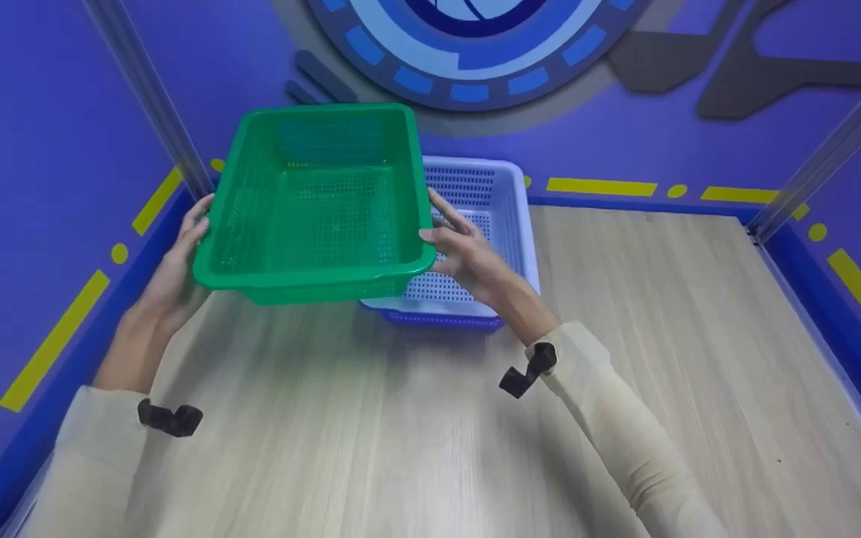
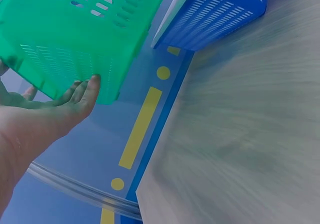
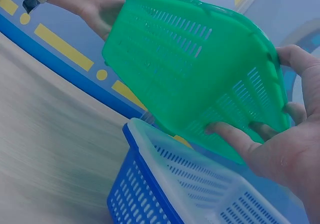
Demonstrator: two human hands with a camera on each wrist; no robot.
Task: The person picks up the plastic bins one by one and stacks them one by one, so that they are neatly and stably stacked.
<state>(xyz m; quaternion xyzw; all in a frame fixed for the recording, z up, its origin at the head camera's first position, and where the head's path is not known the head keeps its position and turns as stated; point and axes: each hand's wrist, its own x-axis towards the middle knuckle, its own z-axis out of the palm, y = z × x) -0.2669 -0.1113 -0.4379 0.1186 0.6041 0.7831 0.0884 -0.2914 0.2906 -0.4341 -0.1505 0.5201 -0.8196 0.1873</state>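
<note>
Held between my two hands, a green plastic basket (image 1: 311, 280) with slotted walls hangs above the table, tilted so its inside faces me. At its left side, my left hand (image 1: 180, 269) grips it; in the left wrist view the fingertips (image 2: 94, 84) touch the slotted wall from below. My right hand (image 1: 475, 261) holds the right side, thumb near the rim and other fingers (image 3: 230, 134) spread under the wall. Behind and right of the green basket, a white basket (image 1: 516, 224) sits inside a blue basket (image 1: 442, 319); the green one partly hides both.
The wooden tabletop (image 1: 662, 336) stretches in front and to the right. Blue walls (image 1: 42, 149) with yellow markings enclose the back and sides. Metal posts (image 1: 150, 97) stand at the back corners. The white and blue baskets are close to the back wall.
</note>
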